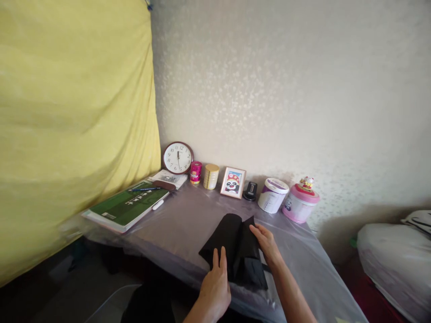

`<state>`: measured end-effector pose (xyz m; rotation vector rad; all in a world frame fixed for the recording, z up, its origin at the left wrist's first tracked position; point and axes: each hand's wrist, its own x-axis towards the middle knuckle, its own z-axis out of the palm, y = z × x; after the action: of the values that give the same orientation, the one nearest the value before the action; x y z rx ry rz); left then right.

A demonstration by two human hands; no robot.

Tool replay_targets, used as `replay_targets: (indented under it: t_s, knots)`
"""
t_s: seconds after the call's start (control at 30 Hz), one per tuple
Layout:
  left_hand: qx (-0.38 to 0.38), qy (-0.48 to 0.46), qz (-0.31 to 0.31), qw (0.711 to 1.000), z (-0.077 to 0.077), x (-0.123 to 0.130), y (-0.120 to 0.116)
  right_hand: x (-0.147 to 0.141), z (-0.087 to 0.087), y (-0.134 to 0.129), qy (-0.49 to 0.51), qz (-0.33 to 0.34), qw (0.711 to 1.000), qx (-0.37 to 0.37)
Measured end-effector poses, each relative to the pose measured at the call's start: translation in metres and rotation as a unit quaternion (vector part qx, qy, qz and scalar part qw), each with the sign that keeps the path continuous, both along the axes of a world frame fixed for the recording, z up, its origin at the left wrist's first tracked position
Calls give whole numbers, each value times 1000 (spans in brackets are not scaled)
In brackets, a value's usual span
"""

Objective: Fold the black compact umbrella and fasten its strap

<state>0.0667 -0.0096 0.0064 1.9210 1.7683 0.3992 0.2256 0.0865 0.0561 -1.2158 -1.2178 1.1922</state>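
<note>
The black item (pixel 226 235) lies at the table's near edge, right of centre, under your hands. Your right hand (pixel 266 242) pinches its right flap. Your left hand (pixel 215 285) has two fingers stretched out against its near left part; thumb hidden, can't tell if it grips.

Far row, left to right: clock (pixel 178 157) leaning back, pink tin (pixel 195 173), ribbed can (pixel 211 176), panda picture (pixel 233 182), small black device (pixel 250 191), white tub (pixel 273 197), pink tub (pixel 301 204) with a cat figure (pixel 306 182) on its lid. White tub is nearest your right hand, beyond it, apart. Far left: green book (pixel 129 206), pen (pixel 145 189) on it, brown case (pixel 164 185) at its far right corner, papers (pixel 178 179) behind, small white piece (pixel 157 205) just beside its right edge.

Open table (pixel 178 224) between book and black item; more bare room right of your right arm. Near edge runs under your wrists. Yellow curtain (pixel 84 112) bounds the left, wall (pixel 269 89) the far side.

Table cover: clear, wrinkled plastic. Black item: thin, folded, mostly matte, shinier near right; fabric or plastic, can't tell. Wall: mottled, pale pattern. Tubs, tin and can: round.
</note>
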Motion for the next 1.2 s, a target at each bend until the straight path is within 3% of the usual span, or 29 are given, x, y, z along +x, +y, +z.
replay_targets:
  t_s: [0.17, 0.3, 0.5, 0.67, 0.8, 0.9, 1.03, 1.2]
  knots:
    - [-6, 2, -1, 1000, 0, -2, 1, -36, 2, 22, -15, 0, 1000, 9]
    - [-3, -6, -3, 1000, -1, -5, 2, -57, -14, 36, -46, -3, 999, 15]
    - [7, -9, -3, 1000, -2, -8, 5, -73, -42, 51, -201, 5, 979, 36]
    - [3, 5, -1, 1000, 1, -15, -1, -77, -51, 57, -235, 23, 971, 31]
    - [20, 33, 21, 999, 2, -19, -19, -79, -48, 54, -244, 71, 966, 38]
    - [44, 61, -4, 997, 7, -17, -26, -82, -43, 48, -283, 103, 951, 65]
    - [36, 117, -51, 991, 17, -10, -16, -84, -32, 39, -347, 130, 924, 99]
    - [-7, 142, -48, 989, 18, -6, 2, -83, -22, 19, -381, 177, 893, 163]
